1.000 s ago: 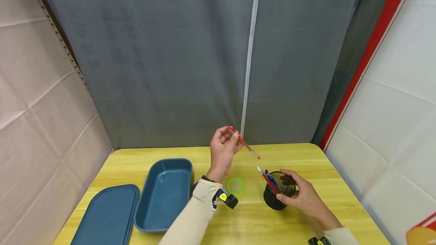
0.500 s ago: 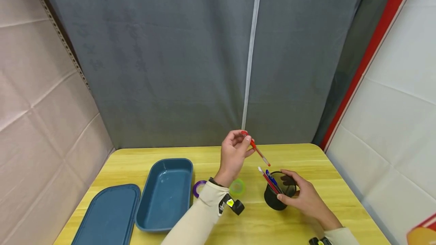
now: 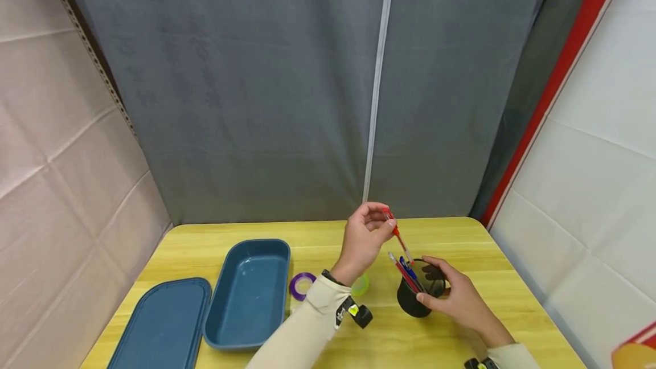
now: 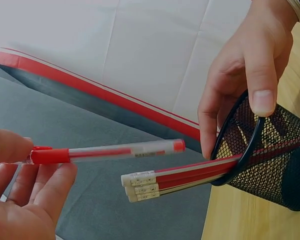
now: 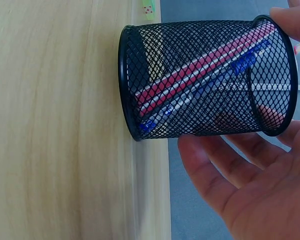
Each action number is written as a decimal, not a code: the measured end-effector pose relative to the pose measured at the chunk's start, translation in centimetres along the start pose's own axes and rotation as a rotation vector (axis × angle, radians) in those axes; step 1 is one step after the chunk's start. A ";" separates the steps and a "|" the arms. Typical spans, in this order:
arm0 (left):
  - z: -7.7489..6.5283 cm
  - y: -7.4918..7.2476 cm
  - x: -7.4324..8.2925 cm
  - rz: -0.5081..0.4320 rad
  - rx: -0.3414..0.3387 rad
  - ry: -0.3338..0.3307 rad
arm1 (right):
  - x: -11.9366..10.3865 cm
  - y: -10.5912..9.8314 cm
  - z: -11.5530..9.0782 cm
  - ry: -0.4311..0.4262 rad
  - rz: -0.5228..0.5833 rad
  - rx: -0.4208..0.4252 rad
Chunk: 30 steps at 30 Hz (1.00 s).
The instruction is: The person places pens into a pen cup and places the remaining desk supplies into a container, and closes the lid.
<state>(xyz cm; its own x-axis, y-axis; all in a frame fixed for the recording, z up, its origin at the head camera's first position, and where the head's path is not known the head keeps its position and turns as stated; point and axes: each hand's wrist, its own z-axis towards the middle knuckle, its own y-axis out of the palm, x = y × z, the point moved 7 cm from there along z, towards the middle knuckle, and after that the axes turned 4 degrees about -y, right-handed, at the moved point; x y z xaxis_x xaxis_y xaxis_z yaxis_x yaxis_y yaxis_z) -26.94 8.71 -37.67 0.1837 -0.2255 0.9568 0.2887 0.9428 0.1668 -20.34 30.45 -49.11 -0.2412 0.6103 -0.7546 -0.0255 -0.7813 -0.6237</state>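
Observation:
My left hand [image 3: 361, 244] pinches a red gel pen [image 4: 122, 151] between thumb and fingers, near its red clip end. The pen slants down, and its far end overlaps the rim of the black mesh pen cup [image 3: 410, 302] in the head view. With my right hand [image 3: 458, 295] I hold that cup at its rim, thumb on the near side. Red-striped pencils [image 4: 190, 172] with white erasers stick out of the cup, beside a blue pen [image 5: 245, 62]. In the right wrist view the cup's base is at the table, and the left hand shows only at the edge.
A blue rectangular box [image 3: 248, 295] stands on the wooden table [image 3: 379, 340], with its blue lid [image 3: 161, 323] to the left. A purple tape roll [image 3: 302, 286] lies right of the box. My left wrist partly covers a green tape roll [image 3: 361, 285]. Grey curtain [image 3: 256, 101] hangs behind.
My left hand has moved right and slightly down with the red pen, bringing its end to the cup's opening; the pen is steeper now. My right hand and the cup have stayed put.

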 end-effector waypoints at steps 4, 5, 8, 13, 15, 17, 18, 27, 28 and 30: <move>0.0 0.2 -0.1 0.033 -0.007 -0.011 | -0.1 0.0 0.0 -0.004 -0.006 0.003; -0.1 0.3 -0.2 0.041 -0.013 -0.012 | -0.1 0.0 0.0 -0.006 -0.007 0.005; -0.3 0.7 -0.3 0.071 -0.035 -0.025 | -0.1 0.0 0.0 -0.009 -0.005 0.007; -0.7 1.2 -0.5 0.113 -0.052 -0.037 | -0.1 0.0 -0.1 -0.002 0.005 0.006; -0.9 1.4 -0.6 0.128 -0.055 -0.031 | -0.1 -0.1 -0.1 -0.001 0.009 0.009; -1.0 1.5 -0.6 0.142 -0.058 -0.026 | -0.2 0.0 -0.2 -0.006 0.011 0.007; -1.1 1.6 -0.6 0.149 -0.059 -0.023 | -0.2 0.0 -0.2 -0.007 0.010 0.008; -1.1 1.2 -0.7 0.167 -0.047 -0.001 | -0.1 0.0 0.0 -0.013 0.004 0.009; -1.1 1.1 -0.7 0.162 -0.049 -0.002 | -0.1 -0.1 0.0 -0.012 0.000 0.008; -1.1 1.0 -0.8 0.149 -0.053 -0.004 | -0.1 -0.1 0.0 -0.009 -0.001 0.008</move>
<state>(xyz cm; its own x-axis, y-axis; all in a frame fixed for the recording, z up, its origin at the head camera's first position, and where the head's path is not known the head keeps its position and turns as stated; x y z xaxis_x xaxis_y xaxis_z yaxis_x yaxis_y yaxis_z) -25.76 9.59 -38.49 0.2241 -0.0829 0.9710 0.3078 0.9514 0.0102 -20.33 30.51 -48.99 -0.2496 0.6097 -0.7523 -0.0333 -0.7819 -0.6226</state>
